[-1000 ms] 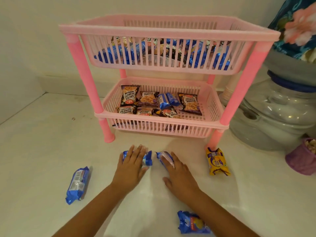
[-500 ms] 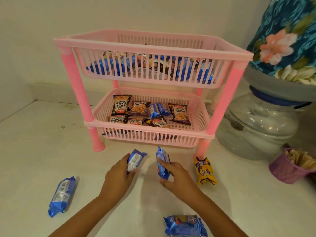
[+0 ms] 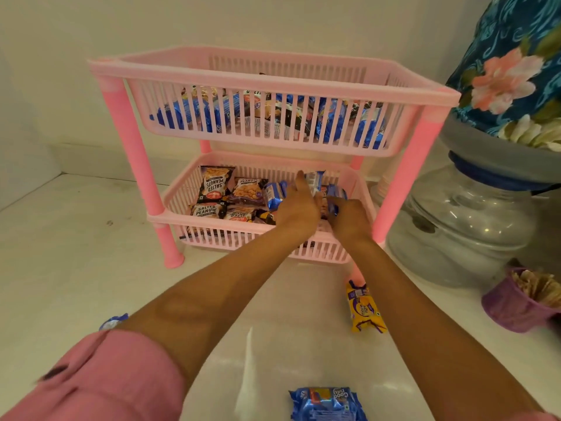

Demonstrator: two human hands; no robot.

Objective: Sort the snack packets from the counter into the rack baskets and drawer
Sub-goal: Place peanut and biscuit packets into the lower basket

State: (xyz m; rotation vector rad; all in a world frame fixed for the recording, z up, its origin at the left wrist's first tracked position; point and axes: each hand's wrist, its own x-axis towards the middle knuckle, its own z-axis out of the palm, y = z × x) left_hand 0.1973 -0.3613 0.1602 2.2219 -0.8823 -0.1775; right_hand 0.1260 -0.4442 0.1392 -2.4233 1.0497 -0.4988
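Note:
A pink two-tier rack stands on the white counter. Its upper basket (image 3: 273, 83) holds several blue and dark packets. Its lower basket (image 3: 182, 192) holds salted peanut packets (image 3: 214, 183) and small blue packets (image 3: 273, 194). Both my arms reach into the lower basket. My left hand (image 3: 299, 206) holds a small blue packet (image 3: 314, 179) at its fingertips. My right hand (image 3: 349, 218) grips another small blue packet (image 3: 334, 199). On the counter lie a yellow packet (image 3: 362, 308), a blue packet (image 3: 328, 404) at the front, and a blue packet (image 3: 113, 322) mostly hidden by my left arm.
A large clear water jar (image 3: 461, 226) stands right of the rack, under a floral-covered dispenser (image 3: 513, 71). A purple cup (image 3: 513, 308) with pale contents sits at the right edge. The wall runs behind the rack.
Both hands lifted their blue packets off the counter and moved forward into the lower basket. The camera moved closer to the rack.

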